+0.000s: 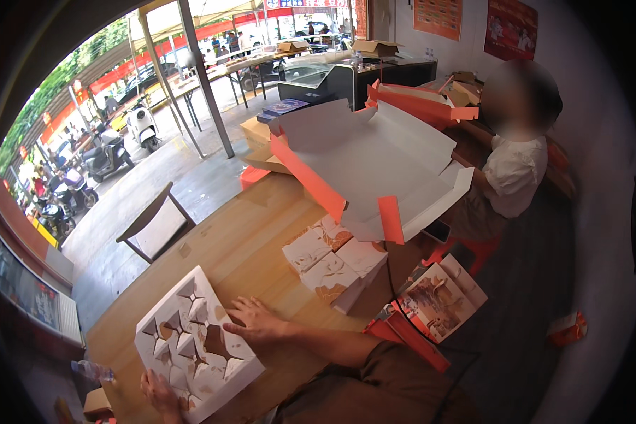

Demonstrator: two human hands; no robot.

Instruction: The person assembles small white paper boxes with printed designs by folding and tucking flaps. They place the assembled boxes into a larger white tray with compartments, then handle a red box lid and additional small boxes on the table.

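A white cardboard tray insert [199,311] with several cut-out compartments and folded-up flaps lies tilted across the wooden table in front of me. At its lower left edge, my left hand [161,397] has its bent fingers against the rim and grips it; part of that hand runs out of the picture's bottom. My right hand [260,321] lies beside the opposite edge, fingers spread and stretched, fingertips touching the tray's side. Brown shows through some of the compartments. To the right of my right hand sit several small white boxes [332,265] with orange-brown patterns, grouped together.
A large open red box [374,166] with a pale inside covers the table's far end. Behind it sits a person [512,155] in a white top. Printed red boxes [431,304] stand right of the table [240,233]. A chair [155,226] and a plastic bottle [92,370] are at left.
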